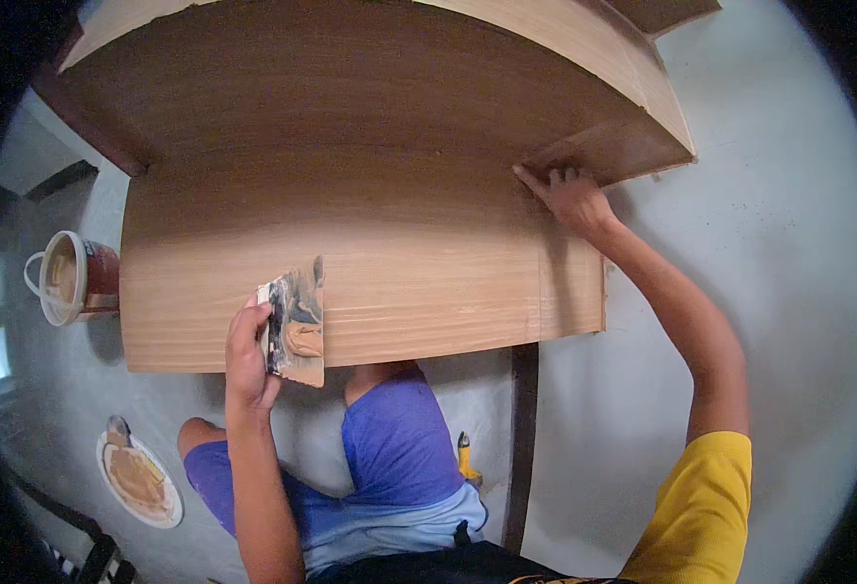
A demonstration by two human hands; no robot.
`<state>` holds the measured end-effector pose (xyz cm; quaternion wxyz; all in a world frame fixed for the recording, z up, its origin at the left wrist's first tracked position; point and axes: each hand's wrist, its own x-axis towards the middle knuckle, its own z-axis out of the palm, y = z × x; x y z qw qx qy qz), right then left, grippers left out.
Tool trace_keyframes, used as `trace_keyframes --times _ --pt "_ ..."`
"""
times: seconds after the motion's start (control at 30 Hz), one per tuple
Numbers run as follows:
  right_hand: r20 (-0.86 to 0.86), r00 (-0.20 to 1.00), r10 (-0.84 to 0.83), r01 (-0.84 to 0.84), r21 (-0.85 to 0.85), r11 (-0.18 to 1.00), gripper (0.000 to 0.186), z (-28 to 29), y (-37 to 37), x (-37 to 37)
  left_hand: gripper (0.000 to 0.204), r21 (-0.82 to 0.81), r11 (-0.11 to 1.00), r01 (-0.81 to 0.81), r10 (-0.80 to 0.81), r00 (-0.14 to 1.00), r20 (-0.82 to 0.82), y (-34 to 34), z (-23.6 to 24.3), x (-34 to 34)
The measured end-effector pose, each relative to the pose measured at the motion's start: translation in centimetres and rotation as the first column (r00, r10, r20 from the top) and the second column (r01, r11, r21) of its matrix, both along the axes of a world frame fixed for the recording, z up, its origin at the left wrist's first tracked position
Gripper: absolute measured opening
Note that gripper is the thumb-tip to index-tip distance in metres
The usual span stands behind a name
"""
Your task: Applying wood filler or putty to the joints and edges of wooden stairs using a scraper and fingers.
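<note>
Smooth grey floor (604, 487) spreads around a wood-grain assembly, its broad lower panel (399, 311) meeting a shaded panel (351, 97) along the far side. At the left, the left grip (246, 341) is closed around the handle side of a wide filling knife (295, 297), thumb and fingers clamped on it. The blade lies directly to the right of that grip, over the near edge of the lower panel; whether it touches the wood I cannot tell. Tan and dark smears coat the blade, with a thick lump of tan putty (302, 339) toward its near end.

Far to the right, the right grip (575, 200) reaches the inner corner, index finger extended against the wood and the other fingers bent; I cannot tell whether they enclose anything. It is well apart from the knife.

On the left stands a white-rimmed reddish bucket (104, 277), and nearer lies a round white lid (173, 514) spread with tan putty. Near the person's knee, a yellow-handled tool (465, 453) lies beside a dark bar (523, 438).
</note>
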<state>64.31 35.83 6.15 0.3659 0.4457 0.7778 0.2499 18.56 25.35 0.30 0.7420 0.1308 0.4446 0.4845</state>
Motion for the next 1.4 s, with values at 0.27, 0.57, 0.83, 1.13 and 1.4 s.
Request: trace_keyframes --times 0.27,0.57,0.83,1.13,1.4 --pt "-0.254 0.926 0.278 -0.252 0.129 0.959 0.064 -0.6 0.3 -5.4 0.041 0.043 0.999 0.012 -0.013 0.999 0.032 0.0 0.3 0.2" --pt "-0.151 0.970 0.192 -0.191 0.021 0.981 0.060 -0.6 2.8 -9.6 0.025 0.009 1.000 -0.011 0.011 1.000 0.020 0.0 0.4 0.5" --pt "-0.082 0.992 0.100 -0.103 -0.033 0.994 0.065 0.3 1.0 -1.3 0.021 0.006 1.000 -0.019 0.018 0.999 0.049 0.1 0.8 0.5" --pt "-0.244 0.970 0.026 -0.026 0.004 1.000 0.059 1.8 -3.8 0.8 0.019 -0.012 0.999 -0.036 0.036 0.999 -0.027 -1.0 -0.4 -0.1" --pt "-0.823 0.020 -0.567 -0.384 -0.530 0.756 0.075 9.1 -13.2 -21.5 0.021 -0.011 0.997 0.071 -0.066 0.971 0.229 -2.6 2.7 4.5"
